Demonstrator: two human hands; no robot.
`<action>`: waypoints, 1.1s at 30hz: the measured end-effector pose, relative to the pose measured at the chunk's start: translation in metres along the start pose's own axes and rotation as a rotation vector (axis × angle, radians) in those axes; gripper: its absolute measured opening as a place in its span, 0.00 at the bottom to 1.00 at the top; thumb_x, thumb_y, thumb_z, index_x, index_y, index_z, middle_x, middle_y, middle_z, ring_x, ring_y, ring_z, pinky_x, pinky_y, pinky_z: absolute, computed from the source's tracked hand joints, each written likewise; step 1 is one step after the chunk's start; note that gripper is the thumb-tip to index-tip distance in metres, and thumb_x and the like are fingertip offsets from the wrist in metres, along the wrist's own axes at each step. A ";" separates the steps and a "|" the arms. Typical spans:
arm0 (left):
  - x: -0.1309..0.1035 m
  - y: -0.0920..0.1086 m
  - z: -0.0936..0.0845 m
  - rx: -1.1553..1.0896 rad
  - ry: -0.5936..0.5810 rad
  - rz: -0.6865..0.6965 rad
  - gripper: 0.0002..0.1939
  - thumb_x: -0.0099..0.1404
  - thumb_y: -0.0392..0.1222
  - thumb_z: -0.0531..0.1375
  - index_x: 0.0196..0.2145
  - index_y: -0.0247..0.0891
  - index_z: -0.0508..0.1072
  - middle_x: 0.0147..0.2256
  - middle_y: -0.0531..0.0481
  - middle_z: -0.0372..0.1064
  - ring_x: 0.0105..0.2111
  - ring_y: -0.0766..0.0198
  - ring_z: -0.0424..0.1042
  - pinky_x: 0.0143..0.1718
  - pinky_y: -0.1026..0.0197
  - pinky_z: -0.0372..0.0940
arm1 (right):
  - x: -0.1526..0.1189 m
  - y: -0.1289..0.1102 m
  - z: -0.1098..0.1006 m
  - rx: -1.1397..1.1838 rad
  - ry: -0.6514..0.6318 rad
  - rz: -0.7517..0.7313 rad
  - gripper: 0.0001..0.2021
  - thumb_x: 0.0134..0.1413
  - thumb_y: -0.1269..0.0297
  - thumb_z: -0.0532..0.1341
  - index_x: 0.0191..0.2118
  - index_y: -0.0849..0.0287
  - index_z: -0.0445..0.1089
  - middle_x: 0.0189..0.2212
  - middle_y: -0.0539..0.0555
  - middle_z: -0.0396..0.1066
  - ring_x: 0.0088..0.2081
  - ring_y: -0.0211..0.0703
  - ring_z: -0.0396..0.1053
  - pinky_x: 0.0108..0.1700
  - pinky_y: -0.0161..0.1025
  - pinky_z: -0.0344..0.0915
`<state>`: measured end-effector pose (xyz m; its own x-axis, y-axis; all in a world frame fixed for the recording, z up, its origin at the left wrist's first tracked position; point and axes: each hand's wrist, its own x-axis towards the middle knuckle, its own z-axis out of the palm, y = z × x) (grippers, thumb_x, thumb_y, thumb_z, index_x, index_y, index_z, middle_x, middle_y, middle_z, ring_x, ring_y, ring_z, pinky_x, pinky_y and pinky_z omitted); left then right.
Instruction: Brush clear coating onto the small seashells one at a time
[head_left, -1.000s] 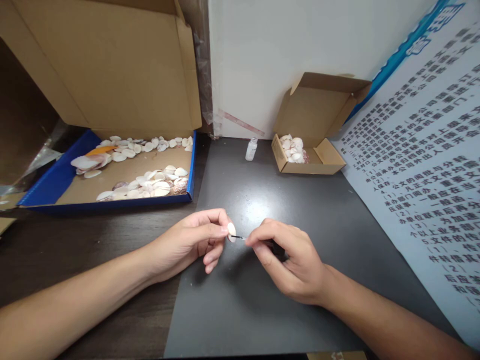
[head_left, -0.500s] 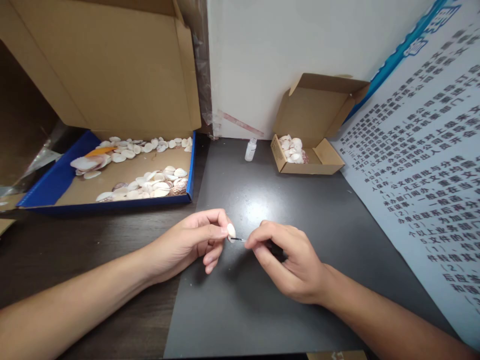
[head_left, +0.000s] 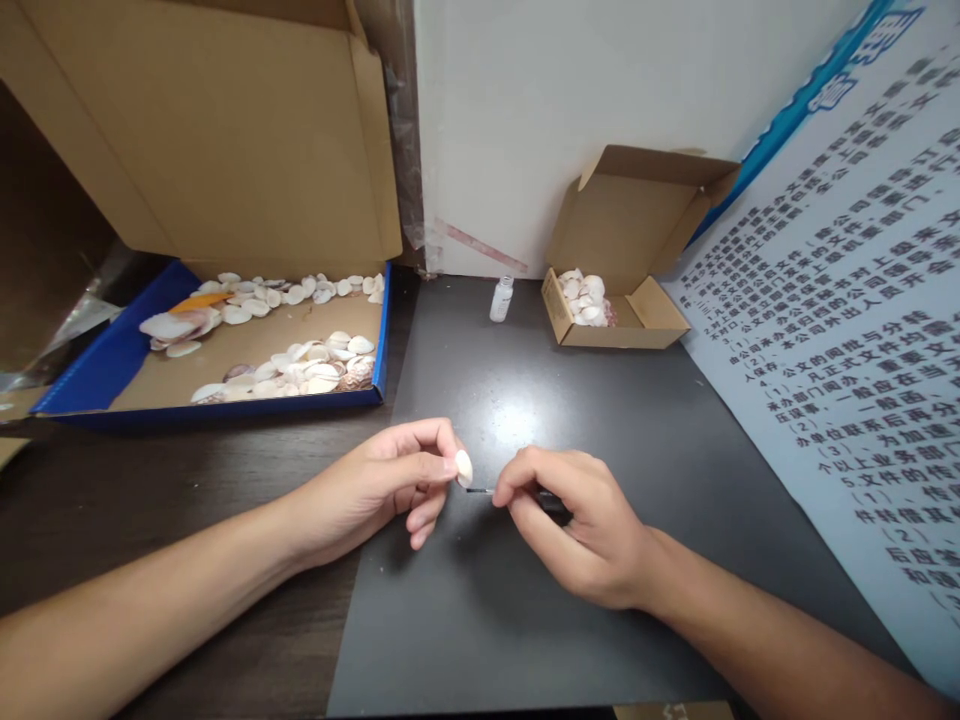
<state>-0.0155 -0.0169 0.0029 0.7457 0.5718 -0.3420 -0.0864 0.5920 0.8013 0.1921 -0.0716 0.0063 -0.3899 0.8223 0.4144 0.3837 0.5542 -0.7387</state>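
My left hand (head_left: 405,475) pinches a small white seashell (head_left: 464,468) between thumb and fingertips, its other fingers loosely curled below. In my right hand (head_left: 574,520) is a thin brush (head_left: 480,491), held like a pen, with a dark tip and a silvery neck. Its tip is at the shell's lower edge; whether they touch I cannot tell. Most of the brush's handle is hidden by my fingers. Both hands are above the dark grey mat (head_left: 480,620). A small whitish bottle (head_left: 502,299) stands upright beyond them.
On the left, a blue-sided cardboard box (head_left: 247,405) lies open with many shells (head_left: 300,372) in two groups. A smaller open carton (head_left: 622,338) at the back right holds white shells (head_left: 583,298). A white panel (head_left: 517,130) rises behind, and a printed sheet (head_left: 840,400) borders the right.
The brush tip has dropped slightly, from across the shell to its lower edge. The shell has turned a little in my left fingers, and my right hand has shifted slightly down.
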 end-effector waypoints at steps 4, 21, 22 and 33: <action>0.000 0.000 0.001 0.002 -0.001 0.002 0.05 0.64 0.36 0.60 0.30 0.36 0.68 0.24 0.55 0.62 0.18 0.74 0.60 0.20 0.69 0.65 | 0.000 0.000 0.000 0.004 0.015 -0.043 0.09 0.56 0.78 0.54 0.35 0.58 0.67 0.24 0.47 0.67 0.23 0.34 0.61 0.26 0.32 0.59; 0.001 -0.002 0.001 0.011 0.018 0.011 0.06 0.65 0.37 0.61 0.31 0.36 0.67 0.24 0.56 0.61 0.18 0.75 0.58 0.20 0.70 0.64 | -0.002 0.003 0.002 -0.054 0.017 -0.112 0.09 0.55 0.79 0.54 0.35 0.60 0.68 0.25 0.47 0.67 0.23 0.33 0.61 0.28 0.31 0.58; 0.001 -0.001 0.002 0.010 0.019 0.010 0.06 0.65 0.37 0.61 0.31 0.36 0.67 0.24 0.56 0.61 0.18 0.75 0.58 0.19 0.70 0.64 | -0.002 0.003 0.002 -0.062 0.012 -0.107 0.09 0.55 0.79 0.54 0.35 0.60 0.68 0.24 0.47 0.67 0.23 0.32 0.61 0.27 0.31 0.58; 0.001 -0.002 0.000 0.017 0.019 -0.001 0.06 0.64 0.38 0.61 0.31 0.36 0.67 0.25 0.56 0.62 0.18 0.75 0.59 0.19 0.70 0.64 | -0.001 -0.001 0.001 -0.055 0.048 -0.034 0.09 0.53 0.81 0.54 0.32 0.61 0.68 0.22 0.47 0.66 0.22 0.32 0.60 0.26 0.31 0.57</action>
<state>-0.0147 -0.0177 0.0007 0.7333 0.5816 -0.3522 -0.0741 0.5833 0.8089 0.1913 -0.0731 0.0059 -0.3631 0.8076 0.4647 0.4171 0.5869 -0.6940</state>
